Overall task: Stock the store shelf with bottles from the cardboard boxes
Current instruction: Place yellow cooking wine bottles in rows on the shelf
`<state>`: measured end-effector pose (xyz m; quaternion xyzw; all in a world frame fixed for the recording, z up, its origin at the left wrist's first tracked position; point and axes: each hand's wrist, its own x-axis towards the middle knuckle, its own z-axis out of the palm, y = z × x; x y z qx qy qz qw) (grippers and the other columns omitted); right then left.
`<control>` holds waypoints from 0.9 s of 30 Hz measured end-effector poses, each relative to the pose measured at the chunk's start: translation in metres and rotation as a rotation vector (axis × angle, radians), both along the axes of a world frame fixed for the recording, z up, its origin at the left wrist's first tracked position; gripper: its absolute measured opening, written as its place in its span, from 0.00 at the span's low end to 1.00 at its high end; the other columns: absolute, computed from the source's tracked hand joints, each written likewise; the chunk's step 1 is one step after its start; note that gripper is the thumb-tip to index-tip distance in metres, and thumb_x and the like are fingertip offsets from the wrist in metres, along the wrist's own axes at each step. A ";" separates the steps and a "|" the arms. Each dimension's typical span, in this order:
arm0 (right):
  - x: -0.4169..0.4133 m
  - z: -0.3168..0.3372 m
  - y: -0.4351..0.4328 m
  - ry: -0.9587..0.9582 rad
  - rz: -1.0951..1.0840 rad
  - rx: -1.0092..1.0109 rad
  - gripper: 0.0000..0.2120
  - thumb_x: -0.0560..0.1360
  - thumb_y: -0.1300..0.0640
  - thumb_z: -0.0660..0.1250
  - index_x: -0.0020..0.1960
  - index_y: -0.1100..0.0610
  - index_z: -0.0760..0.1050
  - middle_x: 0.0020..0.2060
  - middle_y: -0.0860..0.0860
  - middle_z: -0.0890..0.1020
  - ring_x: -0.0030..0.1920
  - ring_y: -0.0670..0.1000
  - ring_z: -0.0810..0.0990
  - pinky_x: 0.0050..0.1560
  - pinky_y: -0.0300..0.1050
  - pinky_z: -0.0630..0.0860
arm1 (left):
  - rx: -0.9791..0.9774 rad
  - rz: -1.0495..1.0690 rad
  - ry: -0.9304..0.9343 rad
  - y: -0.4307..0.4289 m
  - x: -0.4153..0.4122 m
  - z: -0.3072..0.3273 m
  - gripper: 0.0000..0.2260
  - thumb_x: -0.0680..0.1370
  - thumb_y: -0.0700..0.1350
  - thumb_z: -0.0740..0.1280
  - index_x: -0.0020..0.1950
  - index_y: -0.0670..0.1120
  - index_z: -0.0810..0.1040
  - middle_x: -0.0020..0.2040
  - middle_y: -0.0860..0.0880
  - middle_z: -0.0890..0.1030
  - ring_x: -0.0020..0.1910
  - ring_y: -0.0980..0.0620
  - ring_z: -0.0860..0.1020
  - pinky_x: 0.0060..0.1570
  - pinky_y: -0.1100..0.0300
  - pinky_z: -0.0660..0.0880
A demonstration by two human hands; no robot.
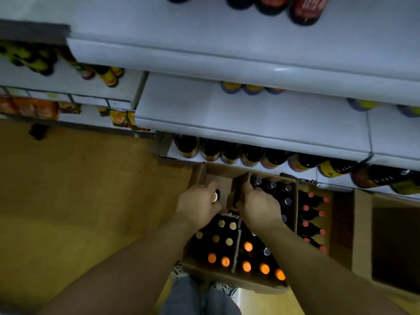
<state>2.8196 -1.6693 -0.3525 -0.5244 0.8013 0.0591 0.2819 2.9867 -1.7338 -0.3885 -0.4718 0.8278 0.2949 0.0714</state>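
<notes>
An open cardboard box (pixel 197 270) on the floor below me holds several dark bottles with gold, orange and silver caps. My left hand (pixel 197 206) grips the neck of a gold-capped dark bottle (pixel 214 197) in the box's far left part. My right hand (pixel 259 206) is curled over the box's cardboard divider (pixel 237 244); what its fingers hold is hidden. The white store shelf (pixel 250 114) runs across the view above the box. A row of dark bottles (pixel 250 155) stands on the lowest shelf.
A second box of red-capped bottles (pixel 314 221) sits to the right. Beyond it stands a box (pixel 361 235) with a dark inside. Orange packets and small bottles fill the shelves at left. Tan floor (pixel 79 201) spreads left. My legs and shoes are below the box.
</notes>
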 end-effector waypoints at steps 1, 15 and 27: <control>0.001 0.014 0.002 0.006 -0.008 -0.010 0.15 0.83 0.50 0.62 0.68 0.53 0.67 0.49 0.51 0.73 0.40 0.52 0.70 0.29 0.41 0.57 | -0.003 -0.001 -0.004 0.001 0.000 0.016 0.12 0.79 0.54 0.67 0.60 0.53 0.71 0.45 0.51 0.78 0.46 0.49 0.78 0.45 0.48 0.81; 0.013 0.229 0.044 0.076 0.016 -0.153 0.11 0.81 0.47 0.64 0.57 0.51 0.66 0.40 0.49 0.73 0.34 0.50 0.69 0.29 0.45 0.59 | -0.171 0.081 0.077 0.039 0.011 0.240 0.09 0.78 0.54 0.68 0.53 0.52 0.74 0.44 0.52 0.80 0.44 0.49 0.79 0.45 0.51 0.79; 0.002 0.376 0.055 0.202 0.184 -0.335 0.14 0.79 0.41 0.64 0.48 0.51 0.66 0.43 0.51 0.74 0.43 0.56 0.73 0.42 0.47 0.69 | -0.368 0.031 0.064 0.044 0.006 0.400 0.10 0.74 0.58 0.68 0.47 0.55 0.72 0.45 0.52 0.78 0.46 0.46 0.77 0.40 0.53 0.70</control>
